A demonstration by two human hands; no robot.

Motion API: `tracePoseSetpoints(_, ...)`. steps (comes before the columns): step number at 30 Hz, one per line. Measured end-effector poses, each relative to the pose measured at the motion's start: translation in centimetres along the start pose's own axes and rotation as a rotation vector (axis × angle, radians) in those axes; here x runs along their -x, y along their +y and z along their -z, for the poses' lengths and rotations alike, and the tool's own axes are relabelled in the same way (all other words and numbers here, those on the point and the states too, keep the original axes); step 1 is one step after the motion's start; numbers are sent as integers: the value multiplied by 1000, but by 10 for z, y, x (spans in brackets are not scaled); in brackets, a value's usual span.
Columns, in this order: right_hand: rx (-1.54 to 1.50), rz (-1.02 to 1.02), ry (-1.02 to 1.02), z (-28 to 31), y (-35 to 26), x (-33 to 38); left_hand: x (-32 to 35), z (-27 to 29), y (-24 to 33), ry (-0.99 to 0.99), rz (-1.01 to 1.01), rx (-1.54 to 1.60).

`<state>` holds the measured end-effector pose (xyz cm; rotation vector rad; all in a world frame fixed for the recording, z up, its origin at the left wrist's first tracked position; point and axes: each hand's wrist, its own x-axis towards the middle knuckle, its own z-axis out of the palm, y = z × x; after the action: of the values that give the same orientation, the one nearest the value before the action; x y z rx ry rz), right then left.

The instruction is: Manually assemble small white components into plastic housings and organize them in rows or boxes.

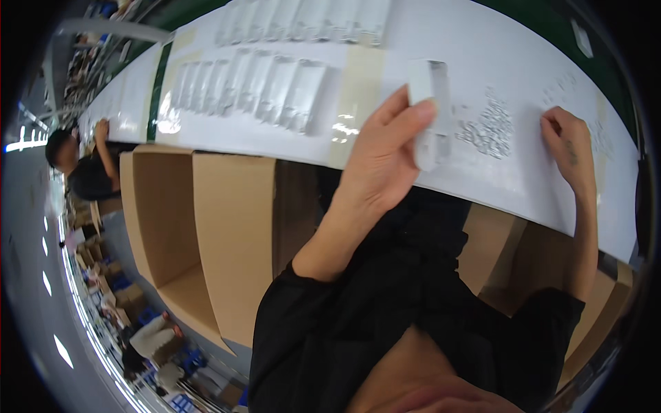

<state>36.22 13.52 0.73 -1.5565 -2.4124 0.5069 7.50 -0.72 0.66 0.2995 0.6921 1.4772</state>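
My left hand (pixel 382 148) grips a long, narrow white plastic housing (pixel 439 86), thumb across it and fingers behind, above the near part of the table. To its right lies a pile of small shiny clear pieces (pixel 492 131). Beyond that pile, my right hand (pixel 570 143) rests low at the tabletop with fingers curled together. Whatever its fingertips may hold is too small or hidden to make out. More small pieces (pixel 561 87) are scattered beside and past the right hand.
Two rows of similar white housings (pixel 296 96) stand side by side on the white table (pixel 385 89) at the left. Open cardboard boxes (pixel 234 241) sit below its near edge on both sides of me. Another person (pixel 93 168) works at the far left.
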Motion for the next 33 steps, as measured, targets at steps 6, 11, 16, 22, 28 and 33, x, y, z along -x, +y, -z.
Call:
tracePoseSetpoints(6,-937,-118,-126,-26,-109,29,-8,2,-3,-4,-31,47)
tracePoseSetpoints(11,-1207,-96,-237,-45,-152,41,-10,-2,-4,-35,-3,32)
tracePoseSetpoints(16,-1132,6,-163,-55,-150,46,-9,2,-8,-55,5,25)
tracePoseSetpoints(22,-1069,84,-85,-66,-154,48,-9,7,-7,-91,30,3)
tracePoseSetpoints(28,-1237,-66,-118,-73,-161,48,-12,10,-8,-86,14,58)
tracePoseSetpoints(33,-1431,-2,-135,-85,-156,51,-4,10,-8,-74,-55,-141)
